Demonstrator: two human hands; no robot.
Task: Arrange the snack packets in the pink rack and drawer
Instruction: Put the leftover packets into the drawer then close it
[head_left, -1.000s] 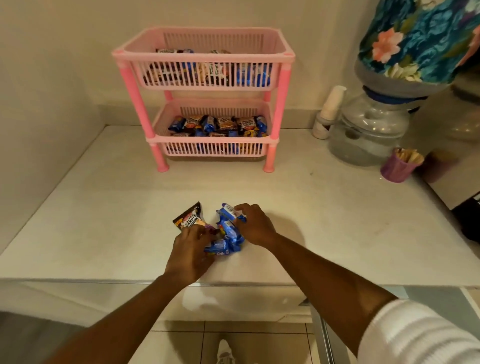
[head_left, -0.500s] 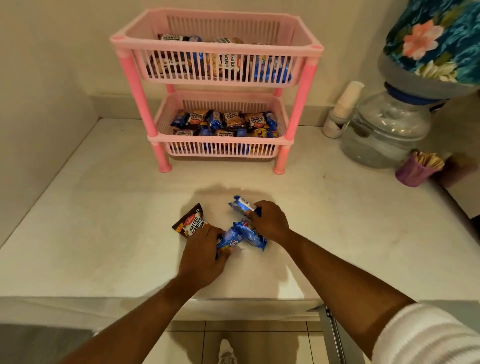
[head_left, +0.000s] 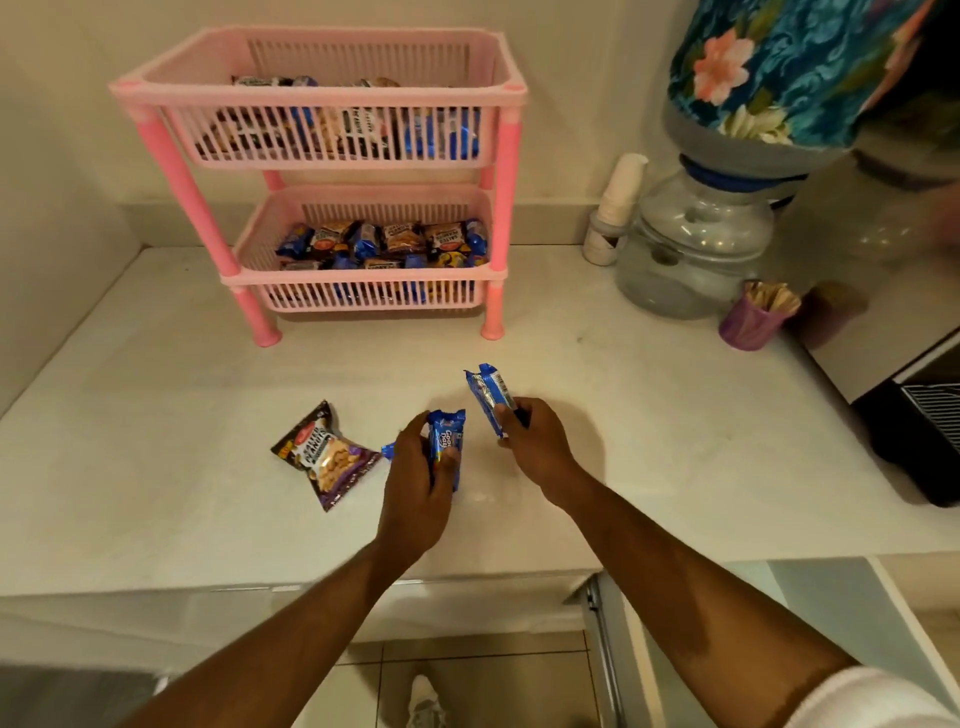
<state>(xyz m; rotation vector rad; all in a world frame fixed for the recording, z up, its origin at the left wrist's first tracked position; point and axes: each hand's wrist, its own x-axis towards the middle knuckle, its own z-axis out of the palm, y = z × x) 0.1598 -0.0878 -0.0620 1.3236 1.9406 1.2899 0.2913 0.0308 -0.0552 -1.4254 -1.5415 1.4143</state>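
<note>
A pink two-tier rack (head_left: 498, 171) stands at the back of the white counter, both baskets holding several snack packets. My left hand (head_left: 418, 480) is shut on a blue biscuit packet (head_left: 447, 441), just above the counter. My right hand (head_left: 535, 441) grips another blue biscuit packet (head_left: 488, 392), lifted and tilted. A brown salted peanuts packet (head_left: 327, 454) lies flat on the counter, left of my left hand.
A water dispenser with a floral-covered bottle (head_left: 711, 234) stands at the right. A stack of paper cups (head_left: 615, 208) sits beside it. A purple cup of sticks (head_left: 753, 319) and a black appliance (head_left: 919, 431) are at the far right. Walls close the left and back.
Both hands have pulled apart out of the small pile, each lifting a blue packet. The peanuts packet now lies alone and uncovered. The view has moved closer to the rack.
</note>
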